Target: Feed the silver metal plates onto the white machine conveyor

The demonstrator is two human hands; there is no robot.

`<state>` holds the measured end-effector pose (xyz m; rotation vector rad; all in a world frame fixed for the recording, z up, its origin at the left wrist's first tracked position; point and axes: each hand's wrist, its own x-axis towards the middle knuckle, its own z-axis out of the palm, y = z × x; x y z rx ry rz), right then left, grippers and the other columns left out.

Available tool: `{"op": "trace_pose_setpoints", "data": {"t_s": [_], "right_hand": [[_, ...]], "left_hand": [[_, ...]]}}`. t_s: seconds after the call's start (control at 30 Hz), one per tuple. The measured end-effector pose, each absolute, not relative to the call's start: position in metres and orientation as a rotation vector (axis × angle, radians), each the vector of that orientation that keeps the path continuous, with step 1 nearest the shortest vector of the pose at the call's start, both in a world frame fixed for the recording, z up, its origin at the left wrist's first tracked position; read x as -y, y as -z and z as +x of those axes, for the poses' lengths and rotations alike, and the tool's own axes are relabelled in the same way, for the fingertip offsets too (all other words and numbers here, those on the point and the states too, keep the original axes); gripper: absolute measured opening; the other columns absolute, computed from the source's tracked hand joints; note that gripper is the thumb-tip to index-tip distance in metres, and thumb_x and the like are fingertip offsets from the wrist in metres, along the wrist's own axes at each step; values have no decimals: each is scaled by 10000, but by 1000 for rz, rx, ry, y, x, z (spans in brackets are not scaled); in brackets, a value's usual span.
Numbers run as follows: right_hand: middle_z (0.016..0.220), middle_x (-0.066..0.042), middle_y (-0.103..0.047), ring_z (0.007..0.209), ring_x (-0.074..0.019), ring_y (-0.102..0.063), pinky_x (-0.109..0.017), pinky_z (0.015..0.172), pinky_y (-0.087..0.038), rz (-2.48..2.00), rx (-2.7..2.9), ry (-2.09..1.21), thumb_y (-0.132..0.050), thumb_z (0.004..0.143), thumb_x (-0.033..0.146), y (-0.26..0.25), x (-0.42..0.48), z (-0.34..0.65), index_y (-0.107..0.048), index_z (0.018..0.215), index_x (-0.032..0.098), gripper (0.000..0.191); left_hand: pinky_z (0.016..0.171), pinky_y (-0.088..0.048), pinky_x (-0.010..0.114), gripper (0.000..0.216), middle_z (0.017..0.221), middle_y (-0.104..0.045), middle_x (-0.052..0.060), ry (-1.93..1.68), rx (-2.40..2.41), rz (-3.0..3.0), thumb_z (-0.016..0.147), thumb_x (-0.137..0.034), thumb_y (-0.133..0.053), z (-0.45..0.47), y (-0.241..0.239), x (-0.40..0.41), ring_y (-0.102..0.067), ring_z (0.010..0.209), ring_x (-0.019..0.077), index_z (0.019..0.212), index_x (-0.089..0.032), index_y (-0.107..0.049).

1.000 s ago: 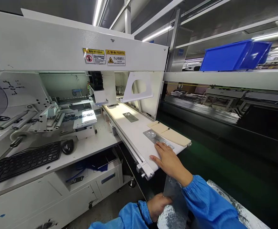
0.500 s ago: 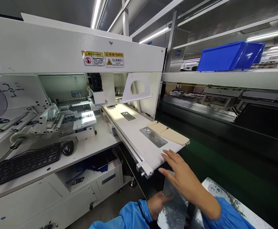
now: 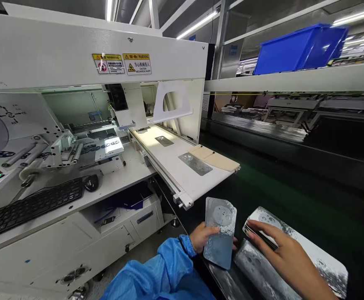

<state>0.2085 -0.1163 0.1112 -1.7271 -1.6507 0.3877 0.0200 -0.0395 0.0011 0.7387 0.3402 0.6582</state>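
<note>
My left hand grips a silvery phone back cover by its left edge, held upright with its camera cut-outs at the top. My right hand lies on a pile of similar silvery covers at the lower right, fingers curled over the end of the top one. Another cover lies flat on the white conveyor beside two beige pads. A further cover sits farther along the belt, under the machine's lamp.
A white machine housing with warning labels spans the belt. A black keyboard and mouse rest on the bench at left. A dark green conveyor runs at right below a shelf with a blue bin.
My right hand left the cover on the white belt, pulled back and dropped onto the pile at lower right. The cover in my left hand has come up into fuller view.
</note>
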Motion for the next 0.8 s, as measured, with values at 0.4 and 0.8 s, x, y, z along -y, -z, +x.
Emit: {"op": "trace_pose_setpoints", "data": {"t_s": [0.4,0.8], "right_hand": [[721,-32,-714,623,-211,-662,-343,598,-527,-1735,1573,-678,-553,746,541,-79,101,197,-626,947,225,381],[564,19,-574,539,-161,-538,-285,500,-390,-1785,1340,-899,-713,612,516,-40,85,199,-499,653,233,357]], "left_hand": [[920,-464,452,644,828,-740,112,-814,-575,660,447,-387,-902,27,-1,40,-696,866,301,963,-74,-676],[956,-455,441,406,847,-753,99,-753,-621,570,589,-383,-765,22,12,39,-680,956,315,872,-97,-716]]}}
